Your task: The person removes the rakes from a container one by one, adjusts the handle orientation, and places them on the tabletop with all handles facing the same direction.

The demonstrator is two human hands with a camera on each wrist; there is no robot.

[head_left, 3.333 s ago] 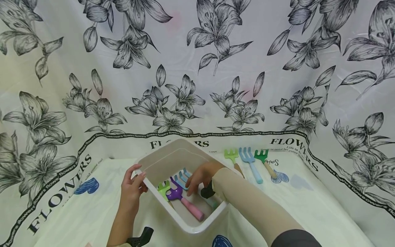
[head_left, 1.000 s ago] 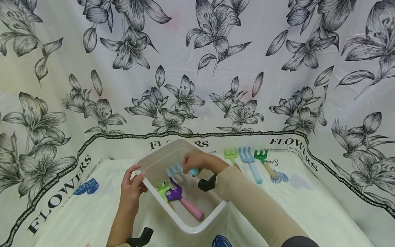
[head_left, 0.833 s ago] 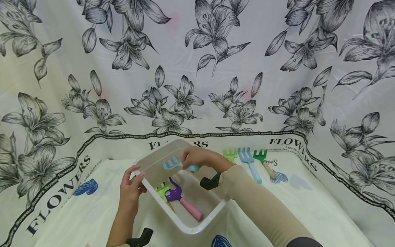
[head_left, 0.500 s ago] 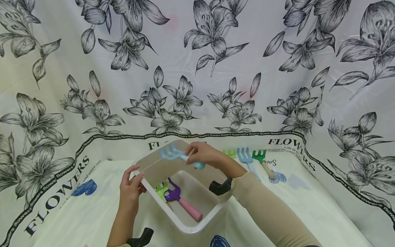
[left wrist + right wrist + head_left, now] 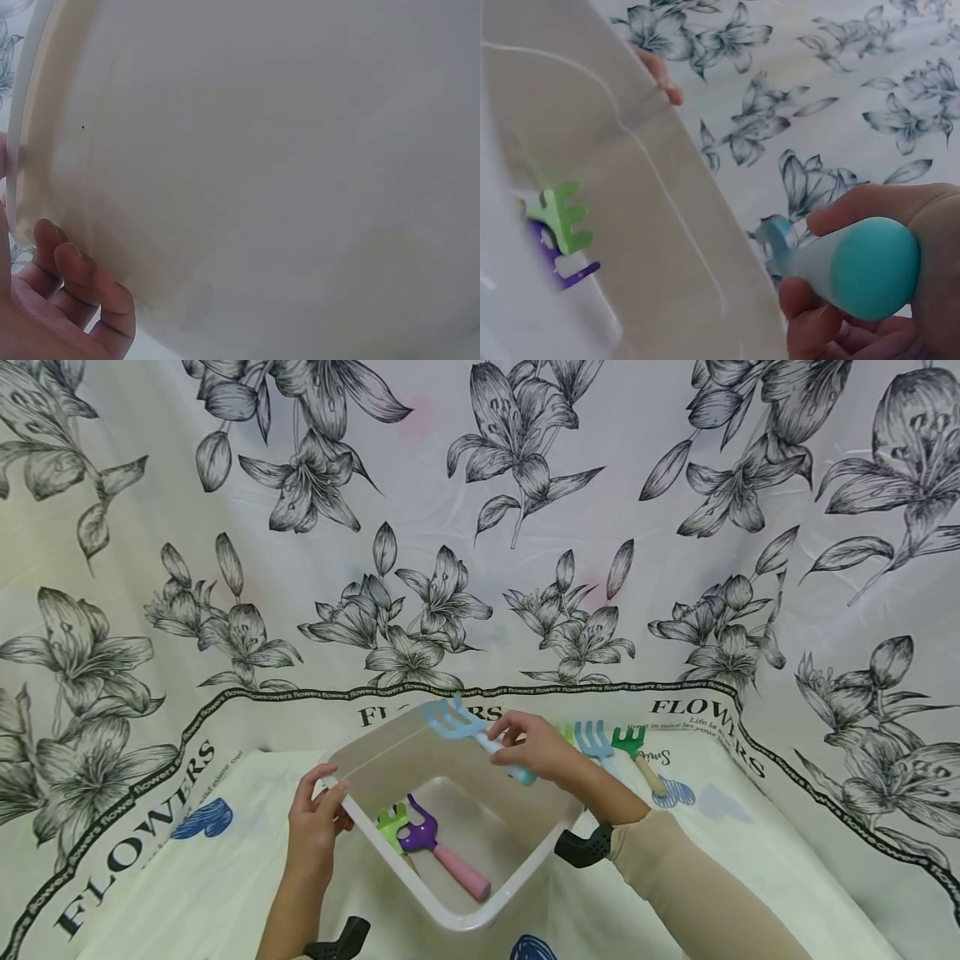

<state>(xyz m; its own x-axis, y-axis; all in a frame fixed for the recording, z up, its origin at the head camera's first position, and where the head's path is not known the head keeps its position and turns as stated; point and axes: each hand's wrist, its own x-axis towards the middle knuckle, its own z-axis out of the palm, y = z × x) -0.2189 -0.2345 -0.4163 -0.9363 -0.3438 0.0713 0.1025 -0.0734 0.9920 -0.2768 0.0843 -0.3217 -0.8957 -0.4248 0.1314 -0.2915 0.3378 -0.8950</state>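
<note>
Pale-blue rake (image 5: 472,730), curved tines, rounded teal handle end — pinched in the right hand (image 5: 538,747), near the far edge of a smooth, round-cornered beige bin (image 5: 480,807) — gripped by the left hand (image 5: 318,814). Within: glossy purple fork (image 5: 422,837), pink-handled; green rake (image 5: 393,823).

- Bin (image 5: 460,923) tipped, mouth free from the near side; bare floor lay right of the tools, room for a hand.
- Inside left: pink-handled purple tool (image 5: 448,853) and light-green rake (image 5: 392,823) blocked the floor.
- Left hand (image 5: 315,810) gripped the left rim, obstructing it.
- Right hand (image 5: 536,750), holding a blue rake (image 5: 459,723), crossed the far-right rim in head view.
- Table rakes crowded beyond; bare tablecloth (image 5: 780,827) right of the dark-green rake (image 5: 639,758).
</note>
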